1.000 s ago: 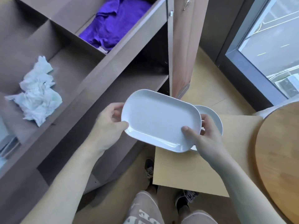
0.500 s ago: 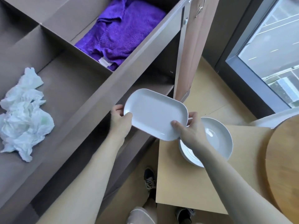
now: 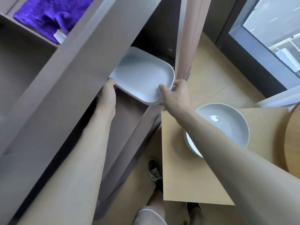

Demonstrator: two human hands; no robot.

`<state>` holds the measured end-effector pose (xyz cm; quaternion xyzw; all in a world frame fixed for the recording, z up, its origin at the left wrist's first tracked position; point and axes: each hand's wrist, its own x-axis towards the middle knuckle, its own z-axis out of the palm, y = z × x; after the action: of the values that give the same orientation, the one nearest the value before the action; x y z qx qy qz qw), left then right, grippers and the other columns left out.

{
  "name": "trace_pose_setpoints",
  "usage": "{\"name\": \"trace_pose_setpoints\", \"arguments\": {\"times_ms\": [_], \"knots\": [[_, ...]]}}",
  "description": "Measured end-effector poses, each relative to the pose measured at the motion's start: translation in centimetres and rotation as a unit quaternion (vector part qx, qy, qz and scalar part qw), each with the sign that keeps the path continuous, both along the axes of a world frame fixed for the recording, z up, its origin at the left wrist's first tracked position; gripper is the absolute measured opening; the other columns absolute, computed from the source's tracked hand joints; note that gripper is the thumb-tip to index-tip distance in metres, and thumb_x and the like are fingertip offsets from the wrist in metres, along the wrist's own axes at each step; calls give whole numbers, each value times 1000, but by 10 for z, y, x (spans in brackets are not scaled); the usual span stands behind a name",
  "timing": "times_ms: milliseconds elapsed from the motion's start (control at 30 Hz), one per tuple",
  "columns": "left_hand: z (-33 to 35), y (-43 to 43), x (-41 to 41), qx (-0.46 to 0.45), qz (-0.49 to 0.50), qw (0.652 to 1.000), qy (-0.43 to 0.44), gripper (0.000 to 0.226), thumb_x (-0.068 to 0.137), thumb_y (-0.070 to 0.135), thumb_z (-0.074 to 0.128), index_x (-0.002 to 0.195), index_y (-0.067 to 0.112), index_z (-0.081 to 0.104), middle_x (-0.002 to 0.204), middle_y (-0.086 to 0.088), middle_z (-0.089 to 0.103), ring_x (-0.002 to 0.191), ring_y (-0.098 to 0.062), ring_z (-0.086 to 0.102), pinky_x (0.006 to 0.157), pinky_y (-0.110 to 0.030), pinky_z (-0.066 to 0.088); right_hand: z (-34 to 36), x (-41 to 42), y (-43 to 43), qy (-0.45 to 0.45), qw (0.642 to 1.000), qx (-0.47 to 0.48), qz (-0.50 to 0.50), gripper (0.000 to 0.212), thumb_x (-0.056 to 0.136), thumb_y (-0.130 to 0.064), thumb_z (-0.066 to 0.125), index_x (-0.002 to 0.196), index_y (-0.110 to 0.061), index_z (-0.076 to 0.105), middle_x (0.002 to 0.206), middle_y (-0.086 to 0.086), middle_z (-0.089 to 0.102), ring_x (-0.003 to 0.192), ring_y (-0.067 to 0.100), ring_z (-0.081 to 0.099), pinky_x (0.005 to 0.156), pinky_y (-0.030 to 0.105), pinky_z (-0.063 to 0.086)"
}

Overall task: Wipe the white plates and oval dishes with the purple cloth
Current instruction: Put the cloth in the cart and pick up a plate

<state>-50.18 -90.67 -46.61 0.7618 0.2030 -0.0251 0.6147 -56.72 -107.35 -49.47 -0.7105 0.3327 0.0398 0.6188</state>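
Grey-brown shelving [image 3: 78,65] left, pale wood floor [image 3: 211,75], window [image 3: 276,26] right; seemingly daylight outside.

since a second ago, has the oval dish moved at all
Yes. The oval dish has gone forward into the cabinet: its far end now lies under the shelf board, where before it was held out in front.

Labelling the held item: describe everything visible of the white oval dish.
The oval dish is glossy white, seemingly ceramic, a rounded oblong with a shallow raised rim and an empty inside. It sits slightly tilted in the lower opening of the cabinet, its far left edge hidden behind the shelf board above. The left hand grips its left end; the right hand pinches its near right corner, thumb on the rim. Whether it rests on the shelf cannot be told.
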Motion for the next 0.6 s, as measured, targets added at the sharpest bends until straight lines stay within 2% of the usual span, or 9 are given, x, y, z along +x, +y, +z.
{"name": "trace_pose_setpoints", "arguments": {"times_ms": [67,167,233,267,333,367,433,500,600], "knots": [[1,0,0,-30,3,999,-15,58,78,2,49,54,50,72,63,29,67,69,8,64,84,-17,54,7,9,0,-13,1000,8,6,13,89,-21,59,100,-18,53,91,-2,62,77,18,65,60,34,52],[4,0,-3,-13,0,1000,-17,42,73,7,51,63,42,72,79,25,66,85,1,61,104,-32,49,19,18,6,-35,998,28,45,29,84,-15,54,105,-34,49,89,-10,63,76,12,60,59,22,43],[3,-3,-13,7,-32,999,-6,47,81,0,53,102,37,72,115,8,68,114,-12,61,112,-33,45,23,19,9,-44,995,10,94,48,83,-17,53,128,-33,50,99,-13,68,88,11,64,65,22,45],[2,-5,-20,5,-55,998,-4,53,83,-4,53,126,24,63,132,-3,61,127,-17,57,111,-28,44,24,16,9,-49,992,-9,115,57,84,-18,53,138,-33,46,102,-20,66,93,8,64,69,20,46],[-1,-8,-39,20,-92,996,-1,63,86,-9,52,146,10,44,146,-10,50,135,-18,51,105,-18,44,21,6,6,-52,987,-51,142,64,86,-17,54,147,-34,42,105,-33,59,104,7,61,77,14,46],[-3,-9,-51,34,-106,994,0,63,88,-10,52,147,11,43,146,-8,50,135,-16,51,102,-14,44,18,-1,3,-47,986,-65,146,63,88,-16,55,148,-29,43,114,-30,59,114,8,58,85,17,48],[-7,-11,-76,68,-131,989,2,60,88,-9,52,143,16,47,139,-3,55,128,-9,55,98,-14,46,9,-21,-6,-35,986,-87,135,58,91,-12,55,148,-21,47,136,-9,59,127,12,54,102,27,46],[-9,-16,-104,83,-146,986,10,52,86,-5,54,133,18,54,126,1,62,116,-6,62,92,-18,50,-4,-48,-20,-28,988,-106,111,45,93,-10,53,136,-19,57,131,-4,62,118,10,58,94,19,44],[-16,-28,-145,77,-172,981,43,36,78,14,52,111,22,64,103,3,71,94,-12,69,83,-22,54,-26,-98,-50,-15,988,-134,81,30,93,-9,52,109,-29,67,107,-19,68,99,-7,61,77,2,40]]}}
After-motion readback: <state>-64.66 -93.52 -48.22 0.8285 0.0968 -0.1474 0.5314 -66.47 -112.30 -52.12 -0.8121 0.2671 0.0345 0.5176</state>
